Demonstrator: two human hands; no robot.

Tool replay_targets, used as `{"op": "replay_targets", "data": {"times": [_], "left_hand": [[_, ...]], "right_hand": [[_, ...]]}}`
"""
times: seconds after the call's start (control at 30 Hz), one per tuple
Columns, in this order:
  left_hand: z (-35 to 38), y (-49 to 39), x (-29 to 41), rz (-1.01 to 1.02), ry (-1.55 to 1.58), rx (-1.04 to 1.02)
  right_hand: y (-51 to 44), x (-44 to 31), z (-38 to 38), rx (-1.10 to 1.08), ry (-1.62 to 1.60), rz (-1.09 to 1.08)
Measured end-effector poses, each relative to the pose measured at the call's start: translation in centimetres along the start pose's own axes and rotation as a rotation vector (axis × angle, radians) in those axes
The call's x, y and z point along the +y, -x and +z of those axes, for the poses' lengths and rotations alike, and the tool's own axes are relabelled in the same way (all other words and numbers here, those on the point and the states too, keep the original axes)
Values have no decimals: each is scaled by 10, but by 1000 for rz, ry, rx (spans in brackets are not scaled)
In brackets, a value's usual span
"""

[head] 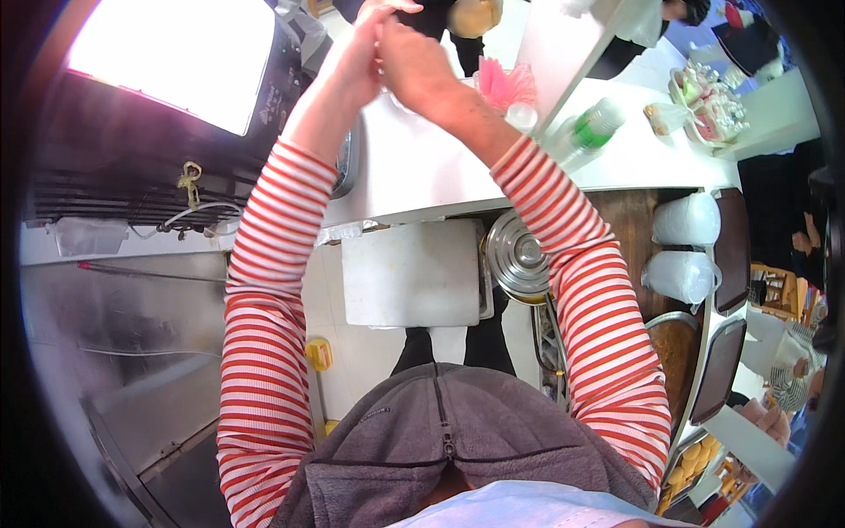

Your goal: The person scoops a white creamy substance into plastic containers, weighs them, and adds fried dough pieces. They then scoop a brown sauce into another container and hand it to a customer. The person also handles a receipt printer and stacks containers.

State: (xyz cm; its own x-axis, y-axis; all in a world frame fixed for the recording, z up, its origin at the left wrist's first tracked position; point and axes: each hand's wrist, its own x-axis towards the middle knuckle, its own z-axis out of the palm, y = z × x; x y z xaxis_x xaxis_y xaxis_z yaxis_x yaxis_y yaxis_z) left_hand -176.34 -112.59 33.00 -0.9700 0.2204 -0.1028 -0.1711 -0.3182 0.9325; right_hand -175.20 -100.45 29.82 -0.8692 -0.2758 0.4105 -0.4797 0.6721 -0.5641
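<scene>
Both my arms, in red-and-white striped sleeves, reach up over the white counter (429,162). At the top of the view my left hand (360,59) and my right hand (416,66) meet; the fingers overlap, and whether anything lies between them cannot be seen. Pink plastic items (507,84) stand right of my hands, beside a small clear cup (521,117). Farther right, a stack of clear plastic cups (599,124) with green print lies on the counter. A grey container (348,162) is partly hidden behind the left sleeve.
Below the counter are a white foam box (410,274) and a round metal lid (523,254). A dark appliance (158,152) with a bright panel stands left. Bagged white containers (686,218) and a basket of wrapped items (709,109) are right. Other people stand beyond the counter.
</scene>
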Motion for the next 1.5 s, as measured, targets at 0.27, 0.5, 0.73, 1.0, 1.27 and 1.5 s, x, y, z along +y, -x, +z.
{"op": "replay_targets", "data": {"times": [0.27, 0.5, 0.73, 1.0, 1.27, 1.5], "left_hand": [[-8, -89, 33, -341, -141, 6], [-32, -138, 18, -63, -373, -214], [-125, -219, 7, -32, -765, 304], [-21, -116, -3, 731, -812, 478], [171, 20, -214, -410, 60, -36], [206, -10, -289, -684, 932, 99]], "right_hand": [[88, 67, -90, 498, 102, -83], [161, 198, -171, 233, 283, 398], [156, 181, -193, 92, 470, 320], [144, 158, -218, 195, 509, 117], [146, 174, -207, 178, 657, 126], [153, 202, -198, 172, 633, 123]]}}
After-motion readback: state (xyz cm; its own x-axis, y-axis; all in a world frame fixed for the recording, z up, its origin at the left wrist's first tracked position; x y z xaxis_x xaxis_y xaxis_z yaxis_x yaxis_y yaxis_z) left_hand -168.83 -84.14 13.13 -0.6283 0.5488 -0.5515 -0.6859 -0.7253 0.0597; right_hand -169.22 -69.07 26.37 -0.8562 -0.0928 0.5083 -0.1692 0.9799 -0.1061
